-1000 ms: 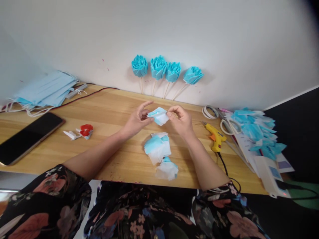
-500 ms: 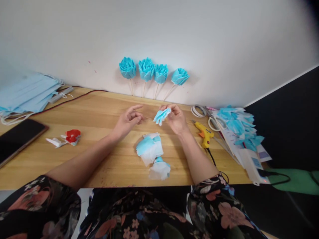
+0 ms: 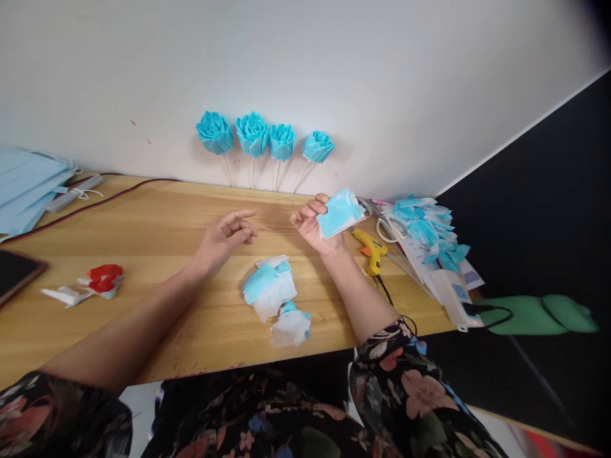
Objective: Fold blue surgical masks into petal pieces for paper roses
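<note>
Head view | our right hand (image 3: 316, 221) grips the blue-and-white cloth piece (image 3: 340, 212) above the tabletop (image 3: 162, 222) | our left hand (image 3: 223, 242) hovers empty, fingers loosely parted | yellow glue gun (image 3: 372, 250) lies near our right wrist

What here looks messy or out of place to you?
Nothing looks broken. The scissors lie against a loose heap of blue and white scraps on the right, which looks untidy. Small reddish marks dot the wall left of the blue flowers; I can't tell what made them.
</note>
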Demonstrator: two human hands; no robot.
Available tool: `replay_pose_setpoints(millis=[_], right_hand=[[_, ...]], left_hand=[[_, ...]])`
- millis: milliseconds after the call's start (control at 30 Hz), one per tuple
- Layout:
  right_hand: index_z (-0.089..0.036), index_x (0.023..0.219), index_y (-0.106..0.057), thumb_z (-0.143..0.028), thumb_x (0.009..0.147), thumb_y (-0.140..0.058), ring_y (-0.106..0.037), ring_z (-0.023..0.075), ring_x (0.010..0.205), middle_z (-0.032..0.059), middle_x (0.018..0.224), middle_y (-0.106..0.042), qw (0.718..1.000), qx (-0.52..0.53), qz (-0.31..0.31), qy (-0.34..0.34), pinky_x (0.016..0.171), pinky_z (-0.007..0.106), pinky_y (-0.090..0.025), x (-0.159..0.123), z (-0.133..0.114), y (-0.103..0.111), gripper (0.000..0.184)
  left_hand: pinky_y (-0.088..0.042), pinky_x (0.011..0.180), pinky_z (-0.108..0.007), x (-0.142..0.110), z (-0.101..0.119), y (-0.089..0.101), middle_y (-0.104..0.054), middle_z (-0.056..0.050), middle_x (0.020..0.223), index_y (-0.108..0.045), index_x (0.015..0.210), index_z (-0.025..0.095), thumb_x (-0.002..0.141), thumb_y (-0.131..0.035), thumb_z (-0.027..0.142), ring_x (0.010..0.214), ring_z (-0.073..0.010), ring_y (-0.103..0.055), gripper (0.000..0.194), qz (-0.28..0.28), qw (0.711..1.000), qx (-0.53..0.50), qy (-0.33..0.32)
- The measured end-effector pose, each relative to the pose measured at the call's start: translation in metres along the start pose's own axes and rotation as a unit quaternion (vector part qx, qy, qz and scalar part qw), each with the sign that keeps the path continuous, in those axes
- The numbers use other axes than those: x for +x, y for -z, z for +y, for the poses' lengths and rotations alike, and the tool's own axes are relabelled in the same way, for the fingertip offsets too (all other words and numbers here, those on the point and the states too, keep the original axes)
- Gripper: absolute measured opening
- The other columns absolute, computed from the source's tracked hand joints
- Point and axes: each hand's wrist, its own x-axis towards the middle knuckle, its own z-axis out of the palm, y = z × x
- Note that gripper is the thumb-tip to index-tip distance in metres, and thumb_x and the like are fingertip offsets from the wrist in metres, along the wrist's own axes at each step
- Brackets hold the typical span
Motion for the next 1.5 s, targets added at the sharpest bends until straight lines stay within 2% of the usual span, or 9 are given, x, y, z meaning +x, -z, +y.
replay_pose_setpoints(millis=[233,467,600,700,867,1100,1267,1400,1500], right_hand=[[-0.030,0.082,-0.049,-0.044,0.078,-0.076,-0.044,0.0127,0.062,-0.0075,0.064,-0.038,1.000,0.024,0.014,-0.001,0.070,0.030,-0.058,-0.001,-0.006,0.002,0.031],[-0.025,0.081,-0.053,-0.043,0.070,-0.081,-0.041,0.0076,0.051,-0.0073,0.064,-0.046,0.986,-0.134,-0.010,-0.095,0.043,0.018,-0.034,0.000,-0.011,0.012,0.035],[-0.019,0.082,-0.060,-0.047,0.074,-0.076,-0.043,0.0080,0.049,-0.0057,0.061,-0.052,0.911,-0.390,-0.027,-0.133,0.044,0.021,-0.033,0.004,0.010,0.025,0.033],[-0.018,0.083,-0.062,-0.045,0.079,-0.068,-0.048,0.0099,0.056,-0.0036,0.065,-0.057,0.853,-0.511,-0.045,-0.093,0.051,0.022,-0.036,0.005,0.024,0.032,0.027],[-0.018,0.083,-0.062,-0.043,0.085,-0.060,-0.051,0.0123,0.067,-0.0014,0.072,-0.060,0.815,-0.576,-0.052,-0.020,0.062,0.024,-0.037,0.006,0.029,0.033,0.025],[-0.019,0.073,-0.061,-0.043,0.093,-0.050,-0.051,0.0142,0.066,-0.0009,0.066,-0.060,0.736,-0.674,-0.053,-0.009,0.063,0.027,-0.032,0.003,0.021,0.022,0.033],[-0.022,0.090,-0.070,-0.044,0.098,-0.046,-0.058,0.0183,0.076,0.0038,0.085,-0.072,0.689,-0.724,-0.028,0.014,0.067,0.028,-0.034,0.002,0.021,0.022,0.034],[-0.023,0.097,-0.072,-0.043,0.098,-0.048,-0.061,0.0234,0.091,0.0069,0.095,-0.074,0.688,-0.722,0.007,0.064,0.081,0.033,-0.041,0.003,0.019,0.023,0.032],[-0.023,0.101,-0.073,-0.042,0.096,-0.054,-0.061,0.0249,0.101,0.0065,0.103,-0.074,0.735,-0.669,0.024,0.110,0.093,0.037,-0.042,0.003,0.014,0.015,0.027]], left_hand=[[-0.052,0.072,-0.030,-0.001,-0.001,0.000,-0.070,-0.003,0.081,-0.068,0.115,0.017,0.079,-0.075,0.033,0.071,-0.0138,-0.063,0.039,-0.001,1.000,0.001,0.008],[-0.051,0.071,-0.030,0.000,-0.003,0.000,-0.070,-0.002,0.079,-0.068,0.113,0.016,0.079,-0.076,0.031,0.069,-0.0135,-0.063,0.038,-0.001,1.000,-0.006,0.007],[-0.051,0.071,-0.030,0.002,-0.004,0.000,-0.071,-0.003,0.077,-0.068,0.111,0.015,0.077,-0.077,0.032,0.068,-0.0139,-0.062,0.039,-0.002,1.000,-0.008,0.002],[-0.051,0.070,-0.029,0.003,-0.004,0.000,-0.071,-0.003,0.077,-0.068,0.111,0.015,0.077,-0.077,0.033,0.068,-0.0134,-0.062,0.040,-0.009,1.000,-0.009,-0.001],[-0.050,0.071,-0.028,0.004,-0.004,0.001,-0.071,-0.002,0.076,-0.068,0.112,0.015,0.078,-0.076,0.032,0.066,-0.0125,-0.061,0.039,-0.016,1.000,0.000,0.003],[-0.051,0.071,-0.030,0.004,-0.006,0.001,-0.070,-0.003,0.077,-0.067,0.112,0.013,0.077,-0.076,0.035,0.068,-0.0144,-0.062,0.042,-0.020,1.000,0.013,0.002],[-0.050,0.070,-0.029,0.005,-0.007,0.001,-0.071,-0.004,0.078,-0.067,0.111,0.014,0.077,-0.074,0.032,0.067,-0.0136,-0.061,0.039,-0.020,0.999,0.024,0.005],[-0.050,0.069,-0.028,0.006,-0.009,0.002,-0.071,-0.003,0.077,-0.067,0.111,0.013,0.078,-0.074,0.030,0.065,-0.0125,-0.060,0.038,-0.014,0.999,0.029,0.000],[-0.050,0.068,-0.026,0.007,-0.009,0.003,-0.072,-0.003,0.077,-0.067,0.112,0.012,0.079,-0.073,0.027,0.063,-0.0110,-0.059,0.036,-0.015,0.999,0.035,-0.003]])
